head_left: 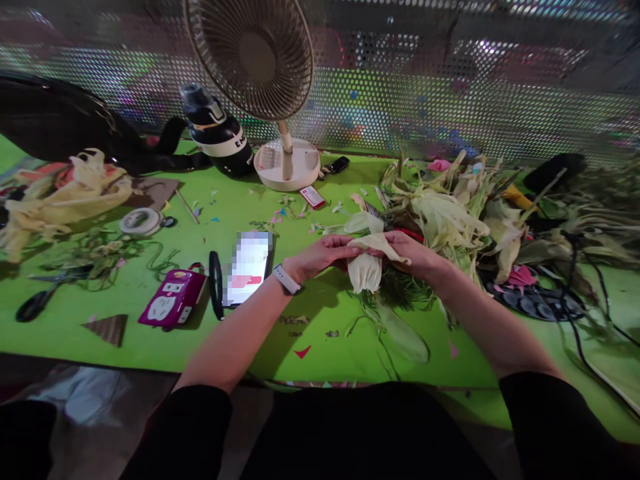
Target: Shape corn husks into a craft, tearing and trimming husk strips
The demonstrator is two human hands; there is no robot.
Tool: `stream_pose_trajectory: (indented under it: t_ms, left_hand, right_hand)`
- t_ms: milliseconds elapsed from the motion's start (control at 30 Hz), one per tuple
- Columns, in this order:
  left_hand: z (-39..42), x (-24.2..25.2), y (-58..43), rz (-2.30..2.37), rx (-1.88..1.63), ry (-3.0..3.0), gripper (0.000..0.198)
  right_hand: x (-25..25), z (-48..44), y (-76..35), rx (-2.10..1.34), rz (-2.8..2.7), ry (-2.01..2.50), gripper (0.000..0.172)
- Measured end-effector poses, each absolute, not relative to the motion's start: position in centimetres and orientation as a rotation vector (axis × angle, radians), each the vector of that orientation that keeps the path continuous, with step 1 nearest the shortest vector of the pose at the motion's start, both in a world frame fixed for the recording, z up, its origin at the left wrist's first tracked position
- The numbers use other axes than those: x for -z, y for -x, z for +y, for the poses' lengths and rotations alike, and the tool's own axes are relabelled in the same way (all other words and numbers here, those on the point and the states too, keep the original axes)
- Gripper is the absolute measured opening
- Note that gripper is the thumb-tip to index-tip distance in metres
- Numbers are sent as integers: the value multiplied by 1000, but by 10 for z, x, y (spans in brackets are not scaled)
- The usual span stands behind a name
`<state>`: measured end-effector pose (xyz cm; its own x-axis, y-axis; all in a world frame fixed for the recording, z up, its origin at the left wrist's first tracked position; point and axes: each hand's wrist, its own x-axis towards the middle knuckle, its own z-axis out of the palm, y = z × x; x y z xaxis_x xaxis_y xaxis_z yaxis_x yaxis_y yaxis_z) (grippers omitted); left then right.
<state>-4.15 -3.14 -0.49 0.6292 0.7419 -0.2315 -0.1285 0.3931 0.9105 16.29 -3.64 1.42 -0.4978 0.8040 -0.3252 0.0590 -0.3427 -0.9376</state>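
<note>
Both my hands meet over the table around a small bundle of pale corn husk. My left hand, with a white watch on the wrist, pinches the bundle's left side. From the right, my right hand grips the same husk, and a strip of it folds over between the fingers. The lower part of the bundle flares downward like a skirt. Just below lies a loose green husk leaf with thin strands. A big heap of dried husks sits beyond my right hand.
On the green table stand a fan and a dark bottle at the back. Left of my arm lie a lit phone, a purple pouch, scissors and a tape roll. Cables trail at right.
</note>
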Motion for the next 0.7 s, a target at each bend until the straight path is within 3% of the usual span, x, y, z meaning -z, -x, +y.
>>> stream_pose_trajectory:
  t_ms: [300,700]
  left_hand:
    - [-32,8,40,738,-619,-997,28]
    - [-33,5,40,731,-609,-1023,35]
  right_hand:
    - [-17,-39,-161,-1907,-1372,1161,22]
    - [-15,-38,-161,-1930,-1422,1156,25]
